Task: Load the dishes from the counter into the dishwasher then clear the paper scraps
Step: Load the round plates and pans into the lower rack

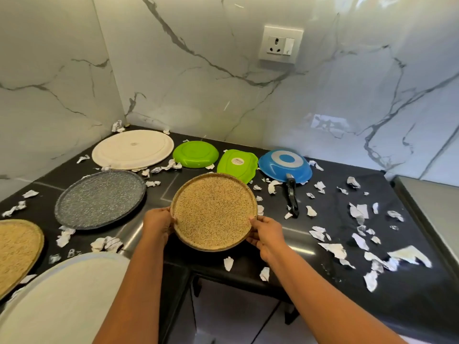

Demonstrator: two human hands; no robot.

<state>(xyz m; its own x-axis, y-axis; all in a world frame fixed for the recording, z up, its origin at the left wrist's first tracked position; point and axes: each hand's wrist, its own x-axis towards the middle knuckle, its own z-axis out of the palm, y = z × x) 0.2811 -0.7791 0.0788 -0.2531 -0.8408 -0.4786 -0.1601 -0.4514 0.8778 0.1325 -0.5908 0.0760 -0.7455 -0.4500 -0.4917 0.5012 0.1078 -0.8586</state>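
Tan speckled plate (214,211) is held tilted over the front of the black worktop (323,247); your left hand (157,223) grasps its left rim, your right hand (267,235) its right rim, fingers (253,239) curled round the edge. Grey plate (100,199), white plate (133,148), green plate (195,154), green lid (237,165) and blue pan (285,166) lie left of and behind it. Paper scraps (334,250) litter the worktop
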